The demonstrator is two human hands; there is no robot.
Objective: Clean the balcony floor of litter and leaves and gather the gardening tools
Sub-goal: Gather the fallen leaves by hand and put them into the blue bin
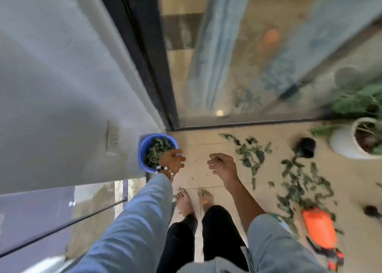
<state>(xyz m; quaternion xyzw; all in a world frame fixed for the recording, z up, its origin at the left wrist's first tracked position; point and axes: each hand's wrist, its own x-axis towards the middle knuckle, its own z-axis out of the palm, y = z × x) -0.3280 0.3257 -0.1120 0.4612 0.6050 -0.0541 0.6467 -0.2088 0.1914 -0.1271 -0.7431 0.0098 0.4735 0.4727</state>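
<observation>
— Biggest thing first: balcony floor [217, 148] far from clean. Broad scatter of leaves [297, 181] spread across the tiles to the right of the bare feet, running from near the glass door track down toward the lower right.

— And what counts as done?

— Blue bucket [144, 146] in the corner by the wall, already heaped with green leaves. A fair share gathered, then, judging by the fill. Perhaps half the leaf work, no more.

— Tools?

— Orange tool [319, 229] lying among the leaves at lower right, with some black and orange part below it; too blurred to name. Not gathered yet. Small black pot [306, 147] on the tiles just beside the white planter [341, 146], and another small dark object [372, 210] near the right edge, also unclear. All well apart from the bucket.

— Hands?

— Left hand [172, 159] over the bucket's near rim, fingers curled; whether holding leaves or just emptied, cannot tell through the blur. Right hand [222, 162] above the bare tiles between bucket and leaf scatter, loosely clenched, nothing visible inside.

— So what remains?

— Most likely more trips to the scatter on the right, then collecting the orange tool and the small dark pieces. No litter other than leaves distinguishable.
</observation>
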